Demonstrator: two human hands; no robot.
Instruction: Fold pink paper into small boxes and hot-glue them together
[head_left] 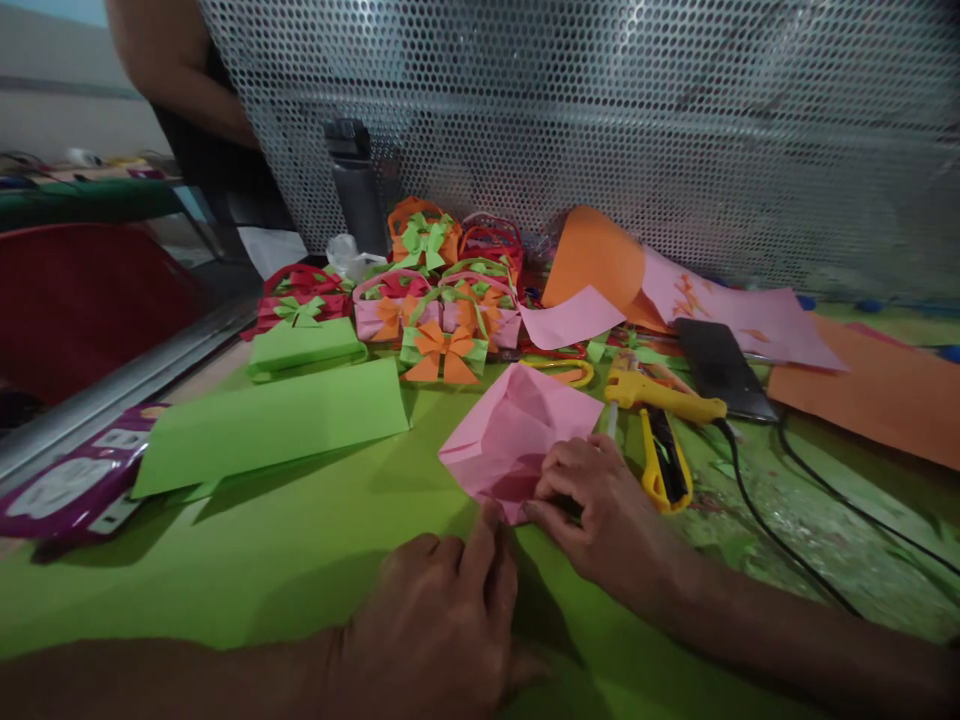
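A folded sheet of pink paper lies on the green tabletop in front of me, creased and partly opened up. My right hand pinches its near right edge between thumb and fingers. At the near corner, my left hand is closed, its index fingertip on the paper and its thumb mostly hidden. Just right of the paper are a yellow hot glue gun and a yellow-handled cutting tool. Beyond it stand several small paper baskets with bows, among them a green basket with an orange bow.
Green paper lies at left, near a purple packet. A dark bottle stands by the perforated metal panel. To the right are a phone, orange paper and black cables. Another person's arm shows behind.
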